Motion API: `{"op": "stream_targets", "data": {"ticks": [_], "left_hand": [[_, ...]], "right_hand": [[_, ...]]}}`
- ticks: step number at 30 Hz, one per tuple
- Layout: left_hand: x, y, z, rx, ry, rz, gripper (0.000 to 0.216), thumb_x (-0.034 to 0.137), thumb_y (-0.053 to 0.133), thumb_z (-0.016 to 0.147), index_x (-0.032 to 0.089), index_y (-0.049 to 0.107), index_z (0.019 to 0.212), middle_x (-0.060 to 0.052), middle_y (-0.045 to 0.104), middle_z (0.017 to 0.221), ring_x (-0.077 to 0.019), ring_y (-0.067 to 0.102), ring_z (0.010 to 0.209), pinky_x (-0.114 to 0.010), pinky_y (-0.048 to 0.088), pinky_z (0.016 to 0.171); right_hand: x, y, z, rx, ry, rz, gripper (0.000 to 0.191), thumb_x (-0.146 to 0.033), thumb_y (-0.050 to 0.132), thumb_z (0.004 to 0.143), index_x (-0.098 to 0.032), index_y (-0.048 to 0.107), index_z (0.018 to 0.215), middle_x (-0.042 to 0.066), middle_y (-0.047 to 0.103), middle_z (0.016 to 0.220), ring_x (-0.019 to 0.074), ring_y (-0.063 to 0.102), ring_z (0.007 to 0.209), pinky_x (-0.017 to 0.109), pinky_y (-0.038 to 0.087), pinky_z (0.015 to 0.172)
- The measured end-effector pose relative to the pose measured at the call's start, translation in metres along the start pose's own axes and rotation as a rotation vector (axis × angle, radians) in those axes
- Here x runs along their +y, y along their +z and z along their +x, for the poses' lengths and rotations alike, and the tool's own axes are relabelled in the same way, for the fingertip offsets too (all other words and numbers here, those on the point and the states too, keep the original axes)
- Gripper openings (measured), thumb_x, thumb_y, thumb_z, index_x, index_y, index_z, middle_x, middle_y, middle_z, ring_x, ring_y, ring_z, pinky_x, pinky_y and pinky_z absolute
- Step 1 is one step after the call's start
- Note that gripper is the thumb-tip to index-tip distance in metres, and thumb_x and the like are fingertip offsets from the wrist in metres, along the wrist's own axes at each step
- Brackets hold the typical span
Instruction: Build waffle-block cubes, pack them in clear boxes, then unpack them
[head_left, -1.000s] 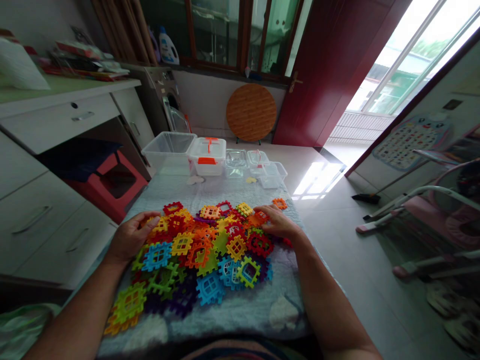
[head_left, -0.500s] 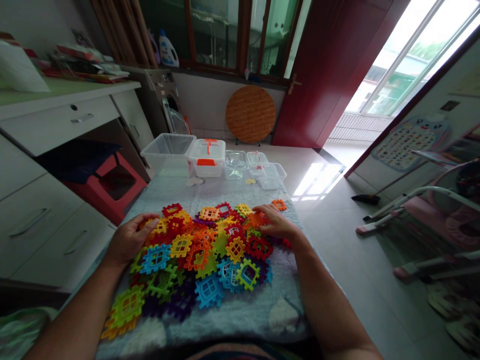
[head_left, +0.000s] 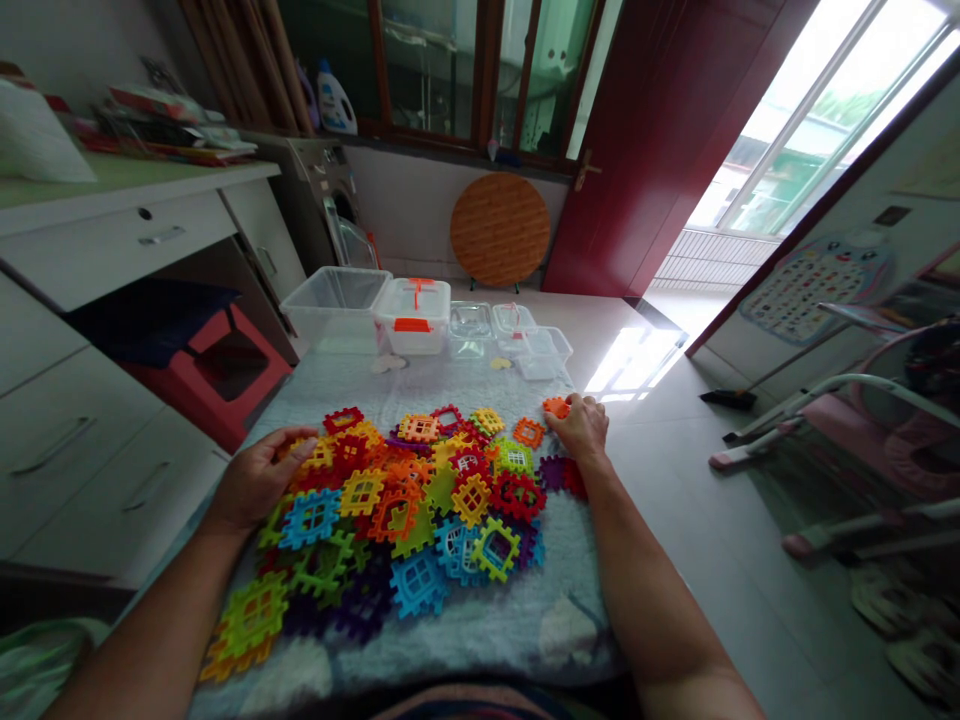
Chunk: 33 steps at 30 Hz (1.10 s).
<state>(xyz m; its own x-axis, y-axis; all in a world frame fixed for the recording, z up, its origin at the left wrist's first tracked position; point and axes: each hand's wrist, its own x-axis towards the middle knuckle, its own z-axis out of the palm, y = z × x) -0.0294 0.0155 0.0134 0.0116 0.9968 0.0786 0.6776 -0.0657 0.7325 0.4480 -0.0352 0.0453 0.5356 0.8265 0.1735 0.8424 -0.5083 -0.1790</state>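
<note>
A heap of colourful plastic interlocking blocks (head_left: 405, 510), square with notched edges and window-like cutouts, covers the middle of the cloth-covered table. My right hand (head_left: 581, 425) is at the heap's far right corner, its fingers closed on an orange interlocking block (head_left: 556, 407) at the table's edge. Another orange block (head_left: 529, 432) lies just left of those fingers. On the left side, my left hand (head_left: 259, 478) rests against the heap beside a yellow block (head_left: 319, 453), thumb and fingers apart. Its lower fingers are hidden.
Along the table's far end stand an open clear bin (head_left: 337, 300), a lidded clear box (head_left: 412, 318) with orange latches, and smaller clear containers (head_left: 544, 350). A red stool (head_left: 225, 365) is left of the table; a pink chair (head_left: 847, 425) stands to the right.
My right hand has moved right, from an orange block at the heap's edge to the orange block at the far right corner. The left hand has stayed in place.
</note>
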Motion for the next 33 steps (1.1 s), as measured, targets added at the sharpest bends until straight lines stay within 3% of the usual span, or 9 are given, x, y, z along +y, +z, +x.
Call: {"op": "stream_targets", "data": {"ticks": [21, 24, 28, 33], "left_hand": [[0.0, -0.001, 0.0, -0.006, -0.018, 0.015, 0.054, 0.062, 0.053, 0.079, 0.02, 0.066, 0.109, -0.001, 0.072, 0.092, -0.0193, 0.064, 0.08, -0.026, 0.048, 0.076], [-0.001, 0.0, 0.0, -0.005, -0.014, 0.021, 0.054, 0.062, 0.053, 0.079, 0.019, 0.066, 0.11, -0.002, 0.072, 0.092, -0.019, 0.064, 0.078, -0.026, 0.048, 0.075], [0.003, 0.0, -0.001, -0.01, -0.016, -0.006, 0.054, 0.061, 0.053, 0.078, 0.018, 0.066, 0.109, -0.003, 0.072, 0.097, -0.0203, 0.064, 0.083, -0.027, 0.049, 0.077], [0.007, -0.001, -0.002, 0.008, -0.008, 0.0, 0.051, 0.058, 0.054, 0.077, 0.018, 0.067, 0.105, -0.004, 0.072, 0.1, -0.0213, 0.065, 0.09, -0.027, 0.048, 0.081]], "right_hand": [[0.002, 0.001, 0.003, 0.025, 0.023, 0.087, 0.058, -0.054, 0.065, 0.078, -0.014, 0.059, 0.12, 0.016, 0.064, 0.111, 0.0326, 0.056, 0.107, 0.04, 0.041, 0.088], [0.003, -0.005, -0.004, 0.032, -0.149, 0.151, 0.05, -0.047, 0.065, 0.08, -0.016, 0.06, 0.12, 0.015, 0.061, 0.118, 0.0308, 0.053, 0.109, 0.039, 0.04, 0.092], [0.0, -0.013, -0.019, -0.178, -0.574, 0.229, 0.037, -0.034, 0.066, 0.079, -0.022, 0.064, 0.114, 0.008, 0.062, 0.115, 0.0258, 0.052, 0.108, 0.038, 0.037, 0.097], [-0.006, -0.017, -0.028, -0.285, -0.683, 0.221, 0.019, -0.021, 0.063, 0.079, -0.021, 0.068, 0.097, 0.006, 0.065, 0.105, 0.0217, 0.055, 0.099, 0.033, 0.039, 0.092]]}}
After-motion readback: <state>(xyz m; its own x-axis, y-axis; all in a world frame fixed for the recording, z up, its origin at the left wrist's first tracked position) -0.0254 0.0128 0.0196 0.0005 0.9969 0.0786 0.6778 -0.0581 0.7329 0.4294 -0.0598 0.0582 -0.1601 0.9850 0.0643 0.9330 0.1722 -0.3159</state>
